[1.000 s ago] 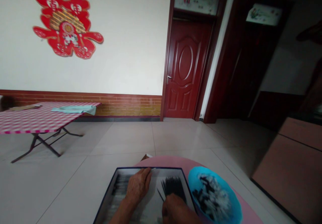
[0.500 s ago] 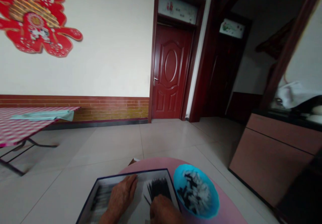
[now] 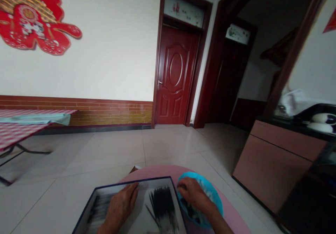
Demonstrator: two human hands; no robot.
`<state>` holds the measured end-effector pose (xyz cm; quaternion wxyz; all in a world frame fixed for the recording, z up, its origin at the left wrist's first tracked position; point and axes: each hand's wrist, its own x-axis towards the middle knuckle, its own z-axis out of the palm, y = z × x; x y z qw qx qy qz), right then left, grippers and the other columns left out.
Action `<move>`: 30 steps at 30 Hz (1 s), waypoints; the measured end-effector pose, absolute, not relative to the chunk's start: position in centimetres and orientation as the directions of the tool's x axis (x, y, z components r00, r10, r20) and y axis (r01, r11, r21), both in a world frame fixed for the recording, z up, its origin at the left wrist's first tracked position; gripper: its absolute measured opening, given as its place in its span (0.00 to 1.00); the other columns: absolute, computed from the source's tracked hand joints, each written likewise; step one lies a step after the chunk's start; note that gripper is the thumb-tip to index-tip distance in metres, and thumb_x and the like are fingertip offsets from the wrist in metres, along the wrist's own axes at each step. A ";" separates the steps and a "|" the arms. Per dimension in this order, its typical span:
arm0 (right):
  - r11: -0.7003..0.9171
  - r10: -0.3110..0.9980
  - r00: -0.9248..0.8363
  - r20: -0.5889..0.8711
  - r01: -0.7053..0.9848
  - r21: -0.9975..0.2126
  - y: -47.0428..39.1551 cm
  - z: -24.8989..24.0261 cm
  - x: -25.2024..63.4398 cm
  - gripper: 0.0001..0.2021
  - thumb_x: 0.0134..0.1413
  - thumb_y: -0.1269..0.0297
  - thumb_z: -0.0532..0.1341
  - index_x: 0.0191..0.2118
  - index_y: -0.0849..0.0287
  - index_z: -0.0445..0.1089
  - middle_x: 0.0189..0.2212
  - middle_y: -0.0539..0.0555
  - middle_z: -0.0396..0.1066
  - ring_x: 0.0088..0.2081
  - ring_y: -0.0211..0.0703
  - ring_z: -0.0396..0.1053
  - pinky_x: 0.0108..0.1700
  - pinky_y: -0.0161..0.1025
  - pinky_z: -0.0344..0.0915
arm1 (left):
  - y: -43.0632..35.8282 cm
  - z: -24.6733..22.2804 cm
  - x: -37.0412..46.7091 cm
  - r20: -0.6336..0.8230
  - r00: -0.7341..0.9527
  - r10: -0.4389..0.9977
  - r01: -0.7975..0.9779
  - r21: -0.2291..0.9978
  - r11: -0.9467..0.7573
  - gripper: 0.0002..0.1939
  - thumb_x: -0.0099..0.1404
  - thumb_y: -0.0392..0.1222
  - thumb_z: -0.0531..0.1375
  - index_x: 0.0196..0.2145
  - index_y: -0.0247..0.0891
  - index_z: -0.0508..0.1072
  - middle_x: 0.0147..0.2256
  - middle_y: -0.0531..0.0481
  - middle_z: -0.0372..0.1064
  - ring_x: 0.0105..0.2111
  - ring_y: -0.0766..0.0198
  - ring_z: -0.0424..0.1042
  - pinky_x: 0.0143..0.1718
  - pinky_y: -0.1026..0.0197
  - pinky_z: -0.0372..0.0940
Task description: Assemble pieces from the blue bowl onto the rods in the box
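Arching over the near left side of the blue bowl, the right hand has its fingers bent downward, and whether they pinch one of the pale bits inside or nothing at all, the picture cannot say. Over to the left hand, palm down across the shallow tray, fingers long and close together, tips up by the far wall; it looks like a steadying rest, though the undersides are hidden, so a small thing under those fingertips can't be ruled out. And look at the layout: a dense bundle of dark slender pieces lies in the tray's right part, tips fanned toward the far wall, most likely put there to sit close to the right hand. Just left of it, one loose dark piece lies slanted by itself. Across on the tray's left side, a blurred dark row lies beyond the left hand, seemingly kept apart from the bundle. Bowl and tray sit side by side on the pink round table, an arrangement that appears to spare the right arm a long reach.
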<state>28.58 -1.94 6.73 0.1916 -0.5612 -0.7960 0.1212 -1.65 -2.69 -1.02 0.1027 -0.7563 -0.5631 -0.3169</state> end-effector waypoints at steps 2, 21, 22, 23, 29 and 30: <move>0.300 0.953 -0.260 0.155 0.875 -0.380 -0.7 6.0 31.2 0.13 0.44 0.72 0.54 0.30 0.58 0.76 0.29 0.53 0.76 0.34 0.42 0.70 0.38 0.36 0.59 | -2.8 -0.9 -1.6 0.587 0.164 0.793 0.923 0.193 -0.334 0.17 0.69 0.45 0.47 0.45 0.41 0.73 0.41 0.48 0.76 0.36 0.58 0.77 0.33 0.62 0.71; 0.284 0.956 -0.250 0.154 0.923 -0.260 0.2 -0.7 32.3 0.12 0.43 0.78 0.53 0.26 0.60 0.72 0.28 0.59 0.74 0.32 0.47 0.67 0.35 0.39 0.56 | -2.9 -0.8 -1.4 0.638 0.192 0.746 0.893 0.201 -0.402 0.15 0.69 0.44 0.49 0.46 0.42 0.72 0.40 0.48 0.76 0.36 0.61 0.77 0.35 0.65 0.71; 0.282 0.956 -0.253 0.145 0.930 -0.234 0.4 -0.9 32.2 0.12 0.43 0.78 0.52 0.26 0.60 0.73 0.29 0.60 0.74 0.32 0.47 0.68 0.35 0.39 0.57 | -3.0 -0.7 -1.4 0.642 0.190 0.743 0.892 0.204 -0.403 0.15 0.70 0.43 0.48 0.47 0.42 0.72 0.39 0.48 0.77 0.35 0.62 0.77 0.35 0.65 0.71; 0.283 0.956 -0.258 0.139 0.935 -0.212 0.5 -1.1 32.2 0.13 0.43 0.79 0.52 0.27 0.60 0.73 0.29 0.60 0.74 0.33 0.48 0.68 0.35 0.39 0.57 | -3.1 -0.6 -1.3 0.644 0.189 0.741 0.890 0.206 -0.406 0.15 0.70 0.43 0.48 0.47 0.42 0.72 0.39 0.47 0.77 0.34 0.62 0.77 0.35 0.65 0.71; 0.298 0.947 -0.267 0.178 0.937 -0.180 0.6 -1.3 32.4 0.13 0.43 0.80 0.51 0.29 0.61 0.72 0.30 0.61 0.74 0.33 0.48 0.68 0.36 0.39 0.57 | -3.4 -0.1 -1.2 0.592 0.226 0.774 0.888 0.201 -0.413 0.19 0.70 0.39 0.46 0.54 0.42 0.67 0.37 0.45 0.76 0.31 0.61 0.77 0.33 0.64 0.70; 0.311 0.944 -0.276 0.182 0.929 -0.200 0.5 -1.2 32.5 0.13 0.43 0.79 0.52 0.29 0.61 0.72 0.30 0.61 0.74 0.33 0.48 0.68 0.36 0.39 0.58 | -3.4 -0.2 -1.2 0.576 0.231 0.784 0.892 0.197 -0.408 0.19 0.70 0.40 0.46 0.54 0.42 0.68 0.37 0.45 0.76 0.32 0.61 0.77 0.33 0.63 0.70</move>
